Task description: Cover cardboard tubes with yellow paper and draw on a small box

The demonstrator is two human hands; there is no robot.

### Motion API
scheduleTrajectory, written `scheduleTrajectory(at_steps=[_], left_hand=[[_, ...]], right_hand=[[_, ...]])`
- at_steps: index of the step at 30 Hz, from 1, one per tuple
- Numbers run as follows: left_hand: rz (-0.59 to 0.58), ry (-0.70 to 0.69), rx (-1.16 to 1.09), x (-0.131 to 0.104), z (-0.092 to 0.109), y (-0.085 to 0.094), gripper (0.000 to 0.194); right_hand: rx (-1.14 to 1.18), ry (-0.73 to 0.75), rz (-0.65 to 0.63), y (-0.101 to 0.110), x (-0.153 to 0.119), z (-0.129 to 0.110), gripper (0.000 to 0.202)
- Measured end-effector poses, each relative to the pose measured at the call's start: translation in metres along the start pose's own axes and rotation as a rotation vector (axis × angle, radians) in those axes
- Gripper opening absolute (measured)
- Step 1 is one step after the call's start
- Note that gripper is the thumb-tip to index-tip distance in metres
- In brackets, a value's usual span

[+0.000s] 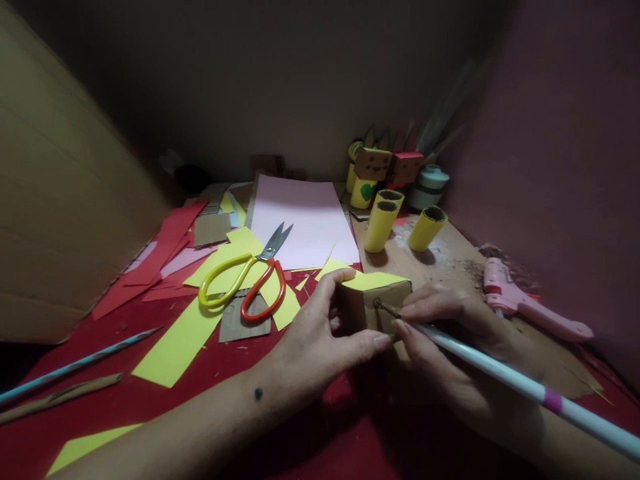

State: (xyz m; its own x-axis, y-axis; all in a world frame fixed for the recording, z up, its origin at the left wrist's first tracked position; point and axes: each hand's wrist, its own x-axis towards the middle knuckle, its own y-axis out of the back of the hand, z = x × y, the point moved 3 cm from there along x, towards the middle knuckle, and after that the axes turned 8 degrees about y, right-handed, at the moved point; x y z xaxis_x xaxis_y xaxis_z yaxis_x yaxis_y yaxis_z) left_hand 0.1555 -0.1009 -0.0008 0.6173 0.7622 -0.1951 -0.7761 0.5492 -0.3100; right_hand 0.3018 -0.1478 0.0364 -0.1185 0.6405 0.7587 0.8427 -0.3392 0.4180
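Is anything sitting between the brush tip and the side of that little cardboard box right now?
Nothing visible does. The right hand holds the brush with its tip already against the front face of the cardboard box. The left hand grips the box from the left, thumb below the tip, clear of it.

Both forearms bare, no sleeves in view. Left hand (320, 333): no rings or watch seen; short plain nails. Small dark round mark on left wrist, at 7 o'clock from the hand. Right hand (460, 353): bare, nails short, unpainted.
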Motion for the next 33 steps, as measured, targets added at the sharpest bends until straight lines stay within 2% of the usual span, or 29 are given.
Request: scheduleTrajectory(at_steps=[10, 19, 33], left_hand=[[-0.002, 0.009, -0.003, 0.0, 0.0004, 0.0, 0.061], [0.006, 0.001, 0.012, 0.0007, -0.0007, 0.0002, 0.061], [0.0, -0.002, 0.013, 0.0013, -0.0016, 0.0003, 0.06]], right_hand=[[-0.034, -0.013, 0.029, -0.0008, 0.0009, -0.0007, 0.019], [0.044, -0.011, -0.027, -0.0009, 0.0016, -0.0013, 0.02], [0.028, 0.01, -0.015, -0.0019, -0.0004, 0.0004, 0.022]])
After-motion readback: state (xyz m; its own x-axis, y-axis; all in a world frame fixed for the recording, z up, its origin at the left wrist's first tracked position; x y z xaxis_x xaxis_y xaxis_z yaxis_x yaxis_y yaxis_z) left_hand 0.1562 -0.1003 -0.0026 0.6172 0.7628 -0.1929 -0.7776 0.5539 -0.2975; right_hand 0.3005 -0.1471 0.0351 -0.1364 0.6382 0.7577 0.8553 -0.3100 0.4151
